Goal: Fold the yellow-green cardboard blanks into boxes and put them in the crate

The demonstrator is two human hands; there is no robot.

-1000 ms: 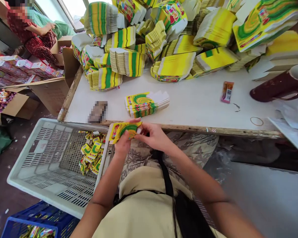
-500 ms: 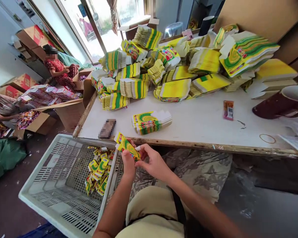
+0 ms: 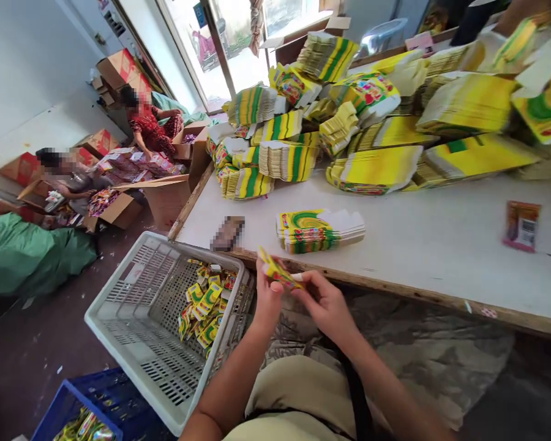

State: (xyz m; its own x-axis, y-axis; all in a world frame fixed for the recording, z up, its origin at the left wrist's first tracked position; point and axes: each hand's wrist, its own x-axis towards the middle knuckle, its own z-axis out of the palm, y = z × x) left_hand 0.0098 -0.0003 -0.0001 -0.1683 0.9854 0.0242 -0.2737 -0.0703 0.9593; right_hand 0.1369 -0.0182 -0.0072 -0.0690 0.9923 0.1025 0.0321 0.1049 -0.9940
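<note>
Between my hands, just off the table's front edge, is a small yellow-and-green printed carton (image 3: 280,275). My left hand (image 3: 269,300) is closed around its left end, thumb on the near side. At its right end my right hand (image 3: 324,300) pinches the carton, and a white covering shows on one fingertip. Behind them on the table lies a stack of flat printed cartons (image 3: 319,231). To the left of my arms stands a grey plastic crate (image 3: 140,361) holding many small yellow-green cartons (image 3: 206,303).
Bundles of flat cartons (image 3: 376,165) are heaped across the back of the white table (image 3: 395,239). A phone (image 3: 228,233) and a small packet (image 3: 522,225) lie on it. A blue crate (image 3: 59,407) stands lower left. Two people sit among boxes (image 3: 169,196) at the left.
My view has swung left, so the table and crates appear further right and the blue crate shows more. The carton has turned more edge-on in my hands, which still hold it.
</note>
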